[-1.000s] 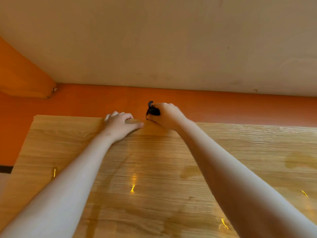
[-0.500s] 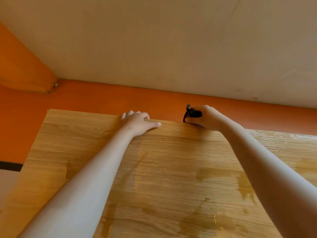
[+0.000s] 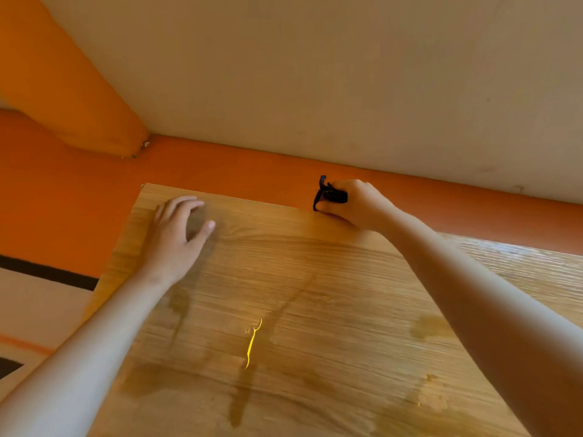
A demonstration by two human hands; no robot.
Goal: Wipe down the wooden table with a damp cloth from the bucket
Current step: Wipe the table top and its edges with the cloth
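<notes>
Only a small black part of the cloth (image 3: 329,194) is seen, bunched inside the fist of the right hand (image 3: 356,205) at the far edge of the bench (image 3: 315,310); most of it is covered by the fingers, and a thin dark strip is seen sticking up and curling down past the knuckles. Its weave cannot be made out. No bucket is in view.

The bench is topped with light wood-grain board, its lines running across the view. Darker wet patches and streaks are spread over it, and a thin bright glint (image 3: 253,342) is caught in one streak near the middle. The near edge and right side of the bench are cut off by the frame.

The right hand is clenched around the cloth and pressed against the far edge, the arm stretched out straight. The left hand (image 3: 176,234) is held open and grasping nothing, near the far left corner, fingers curved and spread, its shadow thrown on the wood beneath; whether the fingertips touch the board cannot be told.

Beyond the bench an orange wall band (image 3: 220,171) is seen below a pale plaster wall (image 3: 315,74).
</notes>
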